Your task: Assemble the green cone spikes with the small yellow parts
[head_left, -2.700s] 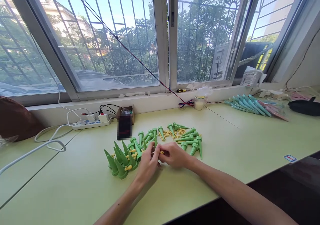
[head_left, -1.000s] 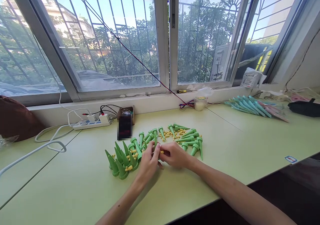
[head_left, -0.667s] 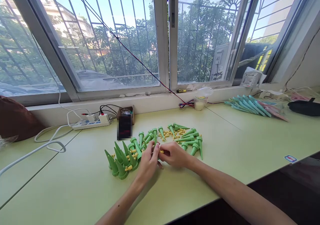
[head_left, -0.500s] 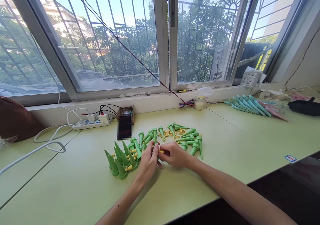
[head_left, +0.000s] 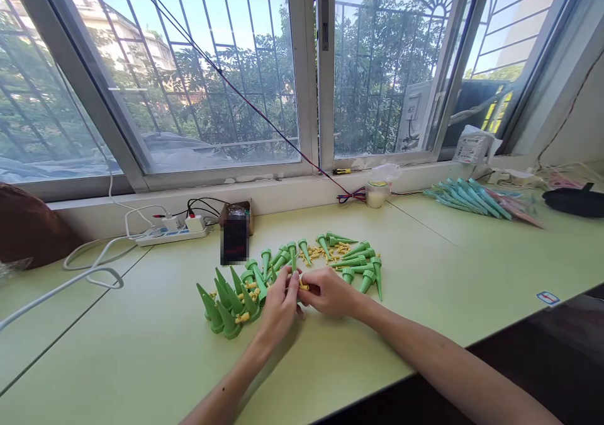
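My left hand [head_left: 278,305] is closed round a green plastic watering spike [head_left: 293,262], whose narrow part points up above my fingers; its lower part is hidden. My right hand [head_left: 330,294] pinches a small yellow valve [head_left: 304,286] at the spike's side, with the fingertips of both hands meeting. Where valve and spike join cannot be made out. To the left, several green spikes stand tip up in a group [head_left: 229,308], with yellow valves on them. Beyond my hands, more green spikes [head_left: 356,261] lie in an arc round a pile of loose yellow valves [head_left: 325,253].
Behind the spikes stands a small box [head_left: 245,214] with a dark, pixelated panel before it. A white power strip [head_left: 174,233] with cables lies left of it. A jar [head_left: 377,195] and turquoise packets [head_left: 472,198] are by the window sill. The table edge runs at lower right.
Both hands stay in nearly the same place. The yellow valve between the fingertips has tilted slightly and shifted a little left. The other spikes and valves have not moved.
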A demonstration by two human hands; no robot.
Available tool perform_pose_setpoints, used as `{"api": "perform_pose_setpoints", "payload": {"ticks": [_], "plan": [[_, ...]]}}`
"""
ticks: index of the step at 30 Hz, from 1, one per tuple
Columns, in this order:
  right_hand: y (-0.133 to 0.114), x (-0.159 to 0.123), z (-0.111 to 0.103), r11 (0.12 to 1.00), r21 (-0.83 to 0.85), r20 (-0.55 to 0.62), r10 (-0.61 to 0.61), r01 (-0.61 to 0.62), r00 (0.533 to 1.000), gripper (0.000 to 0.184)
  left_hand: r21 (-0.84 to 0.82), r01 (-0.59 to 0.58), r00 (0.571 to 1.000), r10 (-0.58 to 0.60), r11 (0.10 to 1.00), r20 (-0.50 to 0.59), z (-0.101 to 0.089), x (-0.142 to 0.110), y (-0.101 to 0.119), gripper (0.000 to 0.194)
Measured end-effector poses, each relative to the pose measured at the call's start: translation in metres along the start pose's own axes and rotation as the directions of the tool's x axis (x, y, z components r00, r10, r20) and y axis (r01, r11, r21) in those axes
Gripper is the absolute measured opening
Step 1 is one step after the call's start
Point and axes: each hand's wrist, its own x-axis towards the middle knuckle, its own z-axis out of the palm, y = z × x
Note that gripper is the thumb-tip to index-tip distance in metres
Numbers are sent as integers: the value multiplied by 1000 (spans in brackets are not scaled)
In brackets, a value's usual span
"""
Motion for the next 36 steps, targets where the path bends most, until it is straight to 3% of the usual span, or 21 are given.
{"api": "perform_pose_setpoints", "payload": {"ticks": [15, 36], "plan": [[3, -1, 1, 999, 26, 18, -25, 24, 1000, 24, 59, -19, 1000, 19, 998, 1, -1, 0, -4, 33], [4, -2, 0, 1000, 4, 37, -13, 13, 999, 25, 16, 7, 999, -7, 1000, 32, 1, -1, 1, 35]]}}
